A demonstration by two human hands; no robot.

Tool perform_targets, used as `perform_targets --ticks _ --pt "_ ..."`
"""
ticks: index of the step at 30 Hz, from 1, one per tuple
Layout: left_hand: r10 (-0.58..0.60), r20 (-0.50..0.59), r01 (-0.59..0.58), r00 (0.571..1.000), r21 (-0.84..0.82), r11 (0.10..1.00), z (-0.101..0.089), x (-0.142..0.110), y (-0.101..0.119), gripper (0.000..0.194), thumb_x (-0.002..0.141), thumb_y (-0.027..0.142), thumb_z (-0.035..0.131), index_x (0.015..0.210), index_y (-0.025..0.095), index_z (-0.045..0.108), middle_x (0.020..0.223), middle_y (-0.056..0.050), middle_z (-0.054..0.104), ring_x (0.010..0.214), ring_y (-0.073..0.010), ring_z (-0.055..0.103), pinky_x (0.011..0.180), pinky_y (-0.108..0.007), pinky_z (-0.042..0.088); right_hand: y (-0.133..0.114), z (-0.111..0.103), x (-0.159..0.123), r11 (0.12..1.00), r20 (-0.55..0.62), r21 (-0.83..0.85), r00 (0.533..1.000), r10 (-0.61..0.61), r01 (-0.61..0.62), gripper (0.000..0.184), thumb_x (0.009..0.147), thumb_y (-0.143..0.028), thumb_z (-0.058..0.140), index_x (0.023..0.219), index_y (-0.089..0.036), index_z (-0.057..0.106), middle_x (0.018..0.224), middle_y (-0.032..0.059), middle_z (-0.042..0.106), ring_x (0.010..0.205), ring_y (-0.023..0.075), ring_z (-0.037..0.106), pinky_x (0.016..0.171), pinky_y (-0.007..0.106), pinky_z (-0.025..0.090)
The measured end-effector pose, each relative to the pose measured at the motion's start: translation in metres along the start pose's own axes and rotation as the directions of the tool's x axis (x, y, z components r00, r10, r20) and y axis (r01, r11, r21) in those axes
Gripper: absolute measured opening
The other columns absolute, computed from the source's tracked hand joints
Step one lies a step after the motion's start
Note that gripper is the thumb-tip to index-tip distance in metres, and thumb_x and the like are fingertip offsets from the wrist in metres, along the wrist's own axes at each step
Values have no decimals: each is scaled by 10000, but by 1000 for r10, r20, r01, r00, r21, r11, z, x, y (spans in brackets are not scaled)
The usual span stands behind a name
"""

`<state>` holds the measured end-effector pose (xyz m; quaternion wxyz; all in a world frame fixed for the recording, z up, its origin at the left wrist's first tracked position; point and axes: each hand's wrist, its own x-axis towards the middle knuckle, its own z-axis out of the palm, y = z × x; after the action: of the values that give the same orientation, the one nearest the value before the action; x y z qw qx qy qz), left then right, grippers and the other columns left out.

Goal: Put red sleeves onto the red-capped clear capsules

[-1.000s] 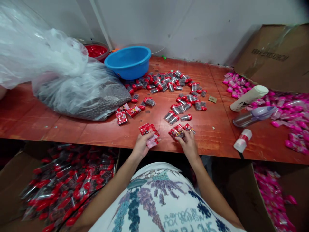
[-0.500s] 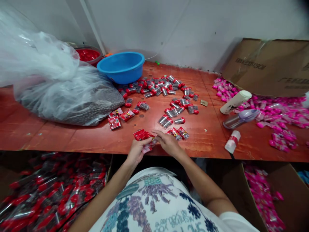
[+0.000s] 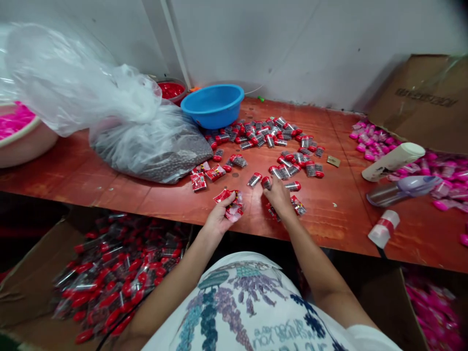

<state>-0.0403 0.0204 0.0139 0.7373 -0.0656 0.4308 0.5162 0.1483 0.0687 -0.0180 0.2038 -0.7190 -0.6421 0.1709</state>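
My left hand (image 3: 218,218) is closed around a small stack of red printed packets (image 3: 231,204) at the front edge of the red-brown table (image 3: 109,192). My right hand (image 3: 279,197) reaches forward over the table, fingers curled on a small red-capped vial (image 3: 266,183). More red packets (image 3: 298,205) lie just right of that hand. Beyond both hands lies a scatter of several red-capped vials (image 3: 278,146). Two loose red packets (image 3: 205,176) sit left of them.
A big clear plastic bag of dark beads (image 3: 146,146) lies at the left, a blue basin (image 3: 212,105) behind. Pink vials (image 3: 402,156), a white bottle (image 3: 393,161) and a tape roll (image 3: 383,228) are at right. Cardboard boxes of red vials (image 3: 117,273) and pink vials (image 3: 435,312) stand below.
My right hand left the packets in my left hand and moved forward to the vials. The view swung left, showing a pink-filled bowl at the far left.
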Motion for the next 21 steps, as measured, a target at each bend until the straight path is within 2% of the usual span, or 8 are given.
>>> perform_targets --ticks 2,3,5,7,9,11,14,21 --pt "-4 19 4 1000 -22 1000 -2 -1 4 111 847 74 580 773 125 644 718 -38 706 590 -125 664 660 -319 593 -3 0 -14 969 -75 232 995 -71 87 501 829 -290 564 1303 -138 502 1155 157 613 1002 271 595 858 388 461" --pt "-4 27 4 1000 -29 1000 -4 0 6 110 853 78 573 784 125 645 719 -38 707 590 -126 664 652 -318 592 -5 -1 -24 924 -88 360 991 -101 126 498 838 -308 560 1309 -156 503 1154 136 615 972 249 602 842 372 475" --pt "2 36 -1 999 -42 999 -5 2 8 100 854 84 576 794 126 644 716 -36 709 591 -131 667 649 -321 591 -13 -3 -46 796 -51 586 987 -152 153 502 851 -345 563 1327 -198 500 1147 96 623 920 213 615 806 340 499" --pt "14 35 -12 999 -52 999 -5 4 9 86 843 79 592 794 128 643 720 -35 712 601 -134 671 674 -325 592 -23 -7 -66 683 3 716 977 -211 145 502 855 -349 574 1339 -239 500 1161 67 629 945 199 619 830 329 500" --pt "28 33 -27 999 -50 998 -3 7 9 75 822 69 614 787 129 644 731 -36 715 618 -136 678 697 -314 589 -31 -10 -80 637 30 757 966 -256 145 489 853 -327 583 1333 -259 518 1170 54 631 978 198 617 868 329 491" --pt "43 28 -42 999 -35 998 0 7 8 77 802 61 634 771 131 644 736 -37 717 628 -137 682 697 -291 585 -35 -12 -87 645 47 750 959 -278 150 476 844 -309 594 1315 -263 545 1136 51 644 957 198 621 860 328 495" --pt "53 14 -53 998 -24 998 4 5 6 97 802 55 629 746 133 639 724 -38 716 624 -137 685 675 -270 582 -36 -11 -86 666 62 731 957 -283 150 477 831 -303 605 1304 -260 562 1092 53 654 913 198 625 821 324 506" --pt "102 32 -102 994 14 995 7 -5 5 99 775 33 642 732 122 646 700 -38 716 601 -135 679 686 -271 583 -37 -12 -86 644 31 745 956 -291 171 489 835 -297 598 1320 -263 548 1095 49 634 923 192 613 823 310 499"
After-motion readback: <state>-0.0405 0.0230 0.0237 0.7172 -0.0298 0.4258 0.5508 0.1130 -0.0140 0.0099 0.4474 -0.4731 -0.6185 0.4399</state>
